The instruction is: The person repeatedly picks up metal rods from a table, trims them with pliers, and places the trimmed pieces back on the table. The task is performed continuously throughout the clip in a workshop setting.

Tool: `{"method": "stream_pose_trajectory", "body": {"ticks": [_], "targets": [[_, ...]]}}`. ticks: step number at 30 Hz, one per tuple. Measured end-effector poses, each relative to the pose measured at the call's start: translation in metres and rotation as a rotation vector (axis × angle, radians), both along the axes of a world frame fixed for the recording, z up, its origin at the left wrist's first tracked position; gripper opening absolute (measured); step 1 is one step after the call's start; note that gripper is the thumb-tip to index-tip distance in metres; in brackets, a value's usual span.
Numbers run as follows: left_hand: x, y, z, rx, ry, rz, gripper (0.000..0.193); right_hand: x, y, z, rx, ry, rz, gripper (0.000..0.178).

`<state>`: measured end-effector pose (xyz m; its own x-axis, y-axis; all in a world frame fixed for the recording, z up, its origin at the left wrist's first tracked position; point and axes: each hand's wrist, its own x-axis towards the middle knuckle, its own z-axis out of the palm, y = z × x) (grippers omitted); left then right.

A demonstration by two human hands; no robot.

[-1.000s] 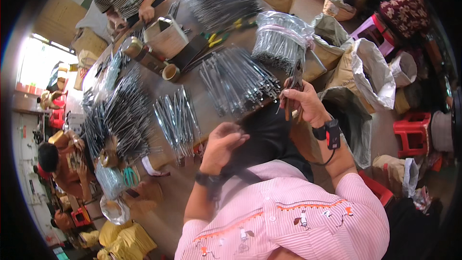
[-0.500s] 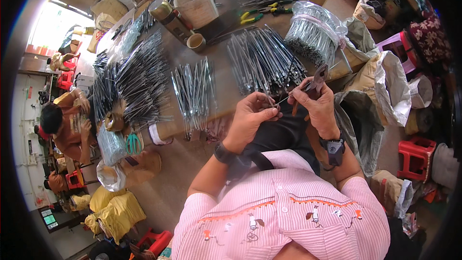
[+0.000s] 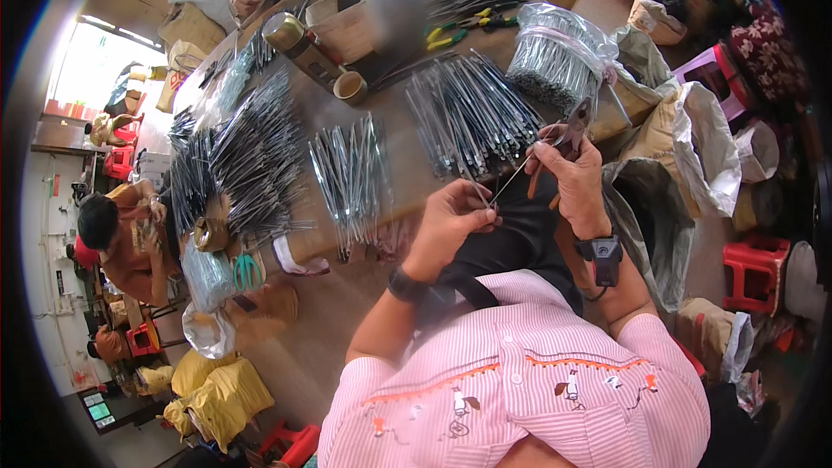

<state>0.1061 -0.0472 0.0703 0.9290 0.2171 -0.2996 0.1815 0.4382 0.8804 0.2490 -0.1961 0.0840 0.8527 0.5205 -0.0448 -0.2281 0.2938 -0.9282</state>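
Note:
My left hand (image 3: 452, 221) is closed in a pinch on a thin metal strip (image 3: 511, 180), which looks bent into a narrow loop near the fingertips. My right hand (image 3: 572, 180) pinches the strip's other end between thumb and finger. That same hand also keeps a pair of pliers (image 3: 579, 114) in its palm, jaws upward and the orange-brown handles sticking out below. Just beyond my hands, a spread of dark metal strips (image 3: 472, 113) lies along the table edge. A smaller group of strips (image 3: 348, 178) is to its left.
Bundled strips in clear plastic (image 3: 555, 56) stand at the table's right. Yellow-handled pliers (image 3: 446, 37), a tape roll (image 3: 350, 87) and a flask (image 3: 290, 35) lie farther back. Larger strip heaps (image 3: 260, 143) cover the left side. Open sacks (image 3: 650, 217) stand at my right. Co-workers sit left (image 3: 130, 238) and across.
My hands have drawn slightly apart, and more of the strip shows between them. The pliers stay in my right hand. The whole view has shifted a little.

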Motion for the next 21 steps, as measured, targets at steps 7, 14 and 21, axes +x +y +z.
{"method": "stream_pose_trajectory", "body": {"ticks": [7,14,21], "targets": [[0.001,-0.007,0.005,-0.056,0.063,-0.203,0.024,-0.001,-0.010,-0.009,-0.139,0.143,0.226,0.024],[-0.001,-0.011,0.017,-0.201,-0.016,-0.193,0.027,-0.001,-0.009,-0.012,-0.126,0.172,0.221,0.024],[0.004,-0.007,0.011,-0.612,0.106,-0.115,0.014,-0.007,-0.008,-0.008,-0.196,0.023,0.193,0.024]]}}
